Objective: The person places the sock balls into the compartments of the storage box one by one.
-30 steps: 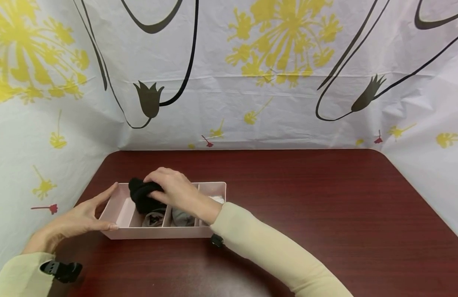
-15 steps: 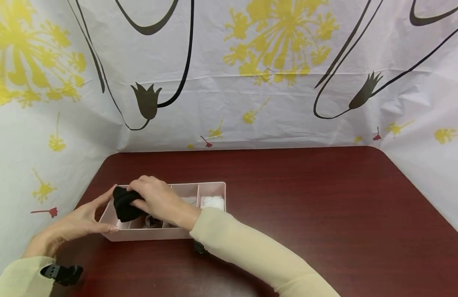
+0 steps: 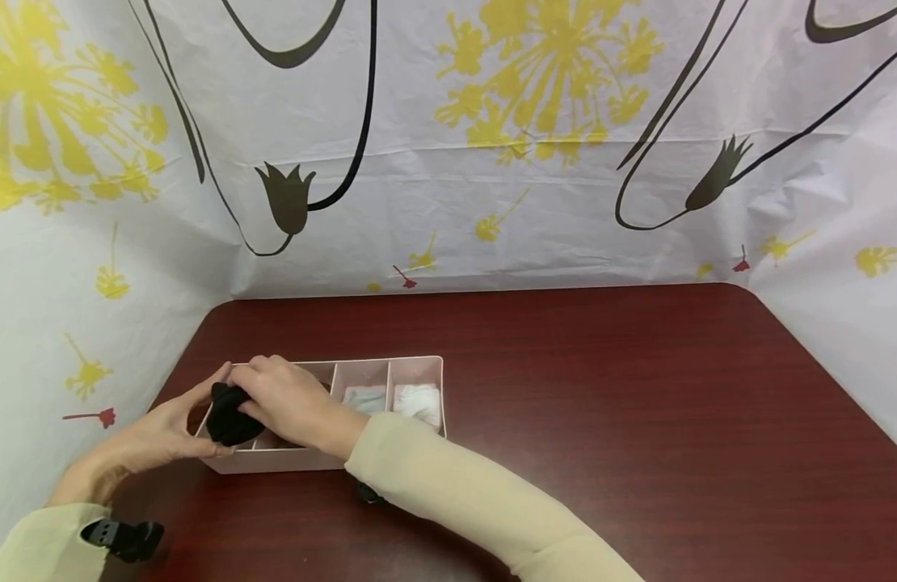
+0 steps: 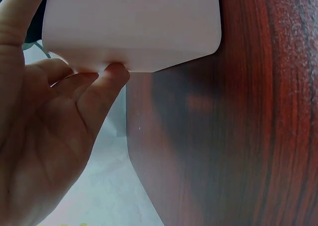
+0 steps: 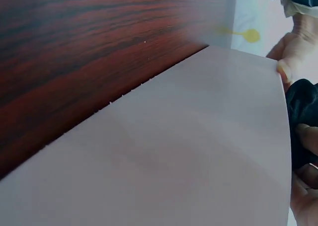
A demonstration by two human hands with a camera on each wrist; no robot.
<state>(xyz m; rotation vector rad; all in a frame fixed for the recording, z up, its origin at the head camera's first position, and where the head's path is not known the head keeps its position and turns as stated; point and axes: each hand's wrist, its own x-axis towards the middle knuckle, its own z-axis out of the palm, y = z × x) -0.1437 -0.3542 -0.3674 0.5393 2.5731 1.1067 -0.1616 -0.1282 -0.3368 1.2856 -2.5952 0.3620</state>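
A pale pink divided box [image 3: 296, 461] stands on the table, long side facing me. My left hand [image 3: 146, 432] grips its left end, thumb at the near corner and fingers at the far one; the left wrist view shows fingertips on the pink wall [image 4: 134, 22]. My right hand [image 3: 288, 404] holds a balled black sock [image 3: 232, 418] low in the leftmost compartment. In the right wrist view the black sock [image 5: 300, 107] shows just past the box's rim. Grey rolled fabric [image 3: 364, 398] and white rolled fabric [image 3: 418, 402] lie in the two right compartments.
The dark red wooden table [image 3: 601, 428] extends to the right of the box. A white sheet with yellow and dark flower prints [image 3: 434, 186] hangs behind and at both sides. My right forearm sleeve [image 3: 463, 485] crosses in front of the box.
My right hand has moved left and lower with the black sock, from over the second compartment into the leftmost one. The rightmost compartments have come into view. The left hand keeps its hold.
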